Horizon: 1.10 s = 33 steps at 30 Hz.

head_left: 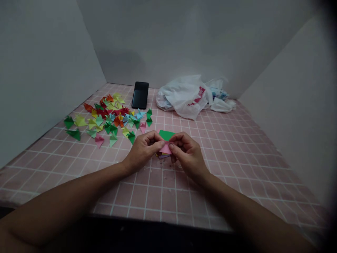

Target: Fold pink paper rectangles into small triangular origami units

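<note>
The left hand (144,148) and right hand (188,153) pinch a small pink paper (165,149) between their fingertips, over coloured sheets topped by a green sheet (166,135). It sits nearer the desk's (237,168) front edge than the back; origami cranes (109,128) spread toward the left edge.

Back wall (179,42): dim and grey, with a soft shadow on its left
Right wall (292,102): fades into blurry black at the far edge
Worktop (237,147): dull light; grid lines bend at the right
Paper birds (103,114): a little fuzzy, but colours show well
Pink paper (165,149): soft, small marks hard to see
</note>
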Available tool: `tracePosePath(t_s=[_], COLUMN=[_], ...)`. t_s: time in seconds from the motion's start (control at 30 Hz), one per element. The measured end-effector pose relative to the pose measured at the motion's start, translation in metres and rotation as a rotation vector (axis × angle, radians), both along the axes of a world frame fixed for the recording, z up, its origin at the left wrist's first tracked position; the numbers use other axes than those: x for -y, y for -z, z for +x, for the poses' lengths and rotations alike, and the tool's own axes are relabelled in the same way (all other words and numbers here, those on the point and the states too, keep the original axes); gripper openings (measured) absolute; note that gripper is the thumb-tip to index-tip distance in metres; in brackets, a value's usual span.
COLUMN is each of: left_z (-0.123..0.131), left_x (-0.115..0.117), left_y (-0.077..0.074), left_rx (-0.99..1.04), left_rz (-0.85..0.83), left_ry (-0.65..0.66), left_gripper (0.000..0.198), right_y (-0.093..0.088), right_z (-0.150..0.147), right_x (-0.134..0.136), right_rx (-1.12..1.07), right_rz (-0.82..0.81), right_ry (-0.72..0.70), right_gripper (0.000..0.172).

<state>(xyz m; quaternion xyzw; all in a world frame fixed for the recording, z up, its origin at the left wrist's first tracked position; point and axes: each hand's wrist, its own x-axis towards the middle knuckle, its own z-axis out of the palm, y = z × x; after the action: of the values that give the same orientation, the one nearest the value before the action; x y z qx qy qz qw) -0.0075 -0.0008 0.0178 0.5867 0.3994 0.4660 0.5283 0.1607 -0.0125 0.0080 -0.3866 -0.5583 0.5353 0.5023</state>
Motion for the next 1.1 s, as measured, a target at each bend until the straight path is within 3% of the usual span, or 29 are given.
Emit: tracePosePath(t_s=[0.27,0.67,0.9,1.1], left_z=[0.0000,0.0005,-0.0001,0.0010], left_x=[0.0005,0.0000,-0.0007,0.0018], left_y=[0.0038,0.0030,0.0017,0.0039], left_rx=[0.012,0.002,-0.037,0.048], left_rz=[-0.027,-0.056,0.017,-0.055], left_ry=[0.031,0.038,0.000,0.037], left_gripper=[0.015,0.014,0.014,0.012], right_y=[-0.0005,-0.0029,-0.0052,-0.0049], right_z=[-0.0012,-0.0005,-0.0037,-0.0025], right_x=[0.0012,0.0046,0.0051,0.0072], right_rx=[-0.004,0.104,0.012,0.070], right_rz=[-0.067,0.075,-0.100,0.000], right_ry=[-0.041,0.040,-0.039,0.017], right_gripper=[0.013,0.006,0.014,0.008])
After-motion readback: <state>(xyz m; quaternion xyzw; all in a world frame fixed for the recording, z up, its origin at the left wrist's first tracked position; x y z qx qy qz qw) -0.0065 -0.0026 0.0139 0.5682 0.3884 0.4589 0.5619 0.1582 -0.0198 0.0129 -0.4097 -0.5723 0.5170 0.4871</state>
